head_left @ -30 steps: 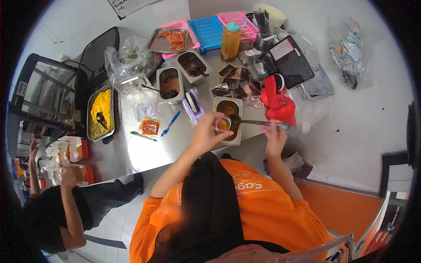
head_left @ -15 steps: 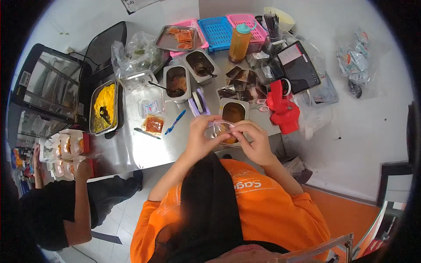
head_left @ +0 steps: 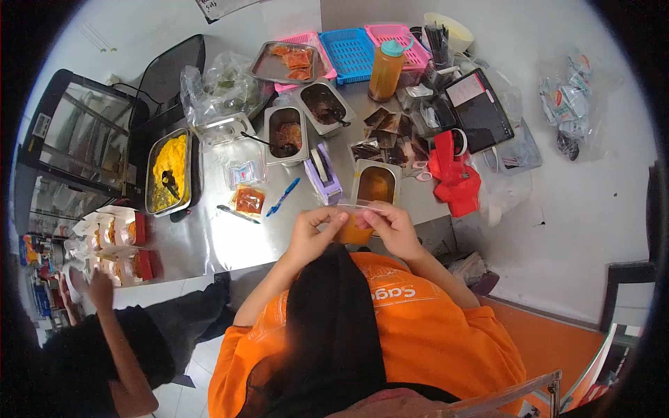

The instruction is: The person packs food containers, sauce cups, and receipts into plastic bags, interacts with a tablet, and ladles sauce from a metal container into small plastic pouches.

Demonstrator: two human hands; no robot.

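A small clear plastic bag (head_left: 355, 233) of orange sauce hangs just past the table's front edge, close to my body. My left hand (head_left: 315, 233) pinches its upper left side between thumb and fingers. At the upper right side, my right hand (head_left: 394, 228) pinches the bag's top edge, which looks flat and drawn straight. Right behind the bag stands a metal pan of orange-brown sauce (head_left: 377, 182). A purple tape dispenser (head_left: 323, 175) is to the left of that pan.
Two metal pans of dark sauce (head_left: 286, 132) (head_left: 325, 104) hold ladles. Filled dark sachets (head_left: 387, 132), a squeeze bottle (head_left: 385, 73) and a tablet (head_left: 479, 111) lie rightward. A yellow food tray (head_left: 167, 174) is at left. A co-worker's arm (head_left: 115, 327) is near filled boxes (head_left: 118, 244).
Both hands have come slightly nearer my body with the bag. Its top, rounded open before, is now drawn flat, and the sauce hangs below. The co-worker's arm has moved back from the boxes.
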